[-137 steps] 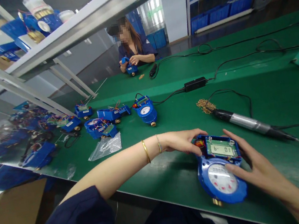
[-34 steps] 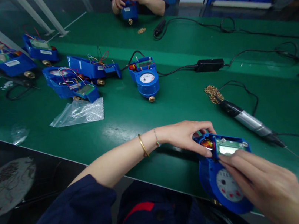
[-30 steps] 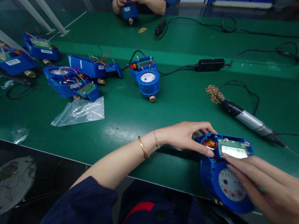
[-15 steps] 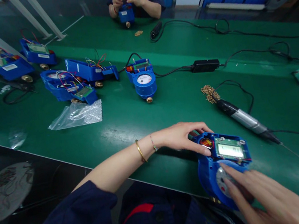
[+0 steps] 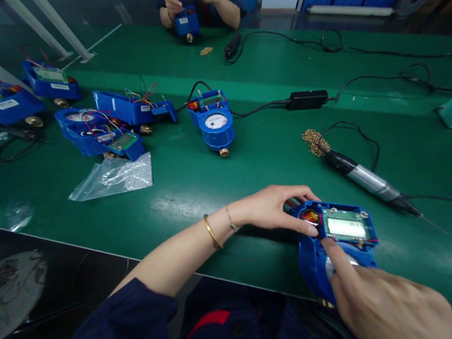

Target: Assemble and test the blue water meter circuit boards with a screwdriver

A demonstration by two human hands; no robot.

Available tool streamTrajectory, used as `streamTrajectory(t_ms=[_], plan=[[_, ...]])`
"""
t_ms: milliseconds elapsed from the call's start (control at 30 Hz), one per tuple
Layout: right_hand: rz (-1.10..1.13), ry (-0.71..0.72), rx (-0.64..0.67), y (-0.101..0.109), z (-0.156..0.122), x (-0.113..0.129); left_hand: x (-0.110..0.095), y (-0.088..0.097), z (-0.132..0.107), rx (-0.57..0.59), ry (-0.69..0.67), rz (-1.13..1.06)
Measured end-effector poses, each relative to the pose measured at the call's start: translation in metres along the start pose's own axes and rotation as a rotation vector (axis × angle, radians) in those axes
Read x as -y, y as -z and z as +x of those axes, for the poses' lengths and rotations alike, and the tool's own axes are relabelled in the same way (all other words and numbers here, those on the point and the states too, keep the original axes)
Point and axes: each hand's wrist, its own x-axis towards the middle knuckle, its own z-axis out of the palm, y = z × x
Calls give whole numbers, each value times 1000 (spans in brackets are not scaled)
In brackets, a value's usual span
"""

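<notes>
At the near edge of the green bench (image 5: 194, 185), the left hand (image 5: 274, 210) is gripping the top corner of the blue water meter (image 5: 312, 258) while the right hand (image 5: 384, 304), forefinger stretched out, is pressing at its uncovered display board (image 5: 344, 227), with the electric screwdriver (image 5: 366, 180) lying untouched nearby.

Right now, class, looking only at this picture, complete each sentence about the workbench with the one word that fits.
1. The left hand and right hand both touch a water meter whose casing is ____.
2. The electric screwdriver lies untouched on the ____ table.
3. The clear plastic bag lies on the person's ____ side.

Missing words: blue; green; left.
</notes>
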Motion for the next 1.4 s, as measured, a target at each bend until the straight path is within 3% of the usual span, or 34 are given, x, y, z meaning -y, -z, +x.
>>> streamTrajectory(t_ms=[167, 333, 533, 600, 767, 833, 1000, 1167, 1400], plan=[[171, 67, -48, -11, 3, -17, 2, 0, -3, -32, 7, 16], [469, 48, 2, -18, 1, -28, -1, -1, -4, -38, 13, 25], [124, 134, -82, -16, -1, -24, -3, 0, -3, -45, 32, 9], [111, 138, -95, -15, 0, -24, -3, 0, -4, -51, 35, 3], [489, 109, -140, -17, -2, -29, 0, -2, -6, -68, 39, -16], [570, 67, -184, -17, -5, -32, 1, -3, -6, -68, 36, -24], [469, -134, -296, -11, -15, -39, 0, 1, -8, -7, 22, -19], [462, -240, -376, -12, -17, -47, -6, 6, -10, 47, 30, -70], [511, -393, -361, -17, -15, -55, -13, 6, -10, 58, 88, -144]])
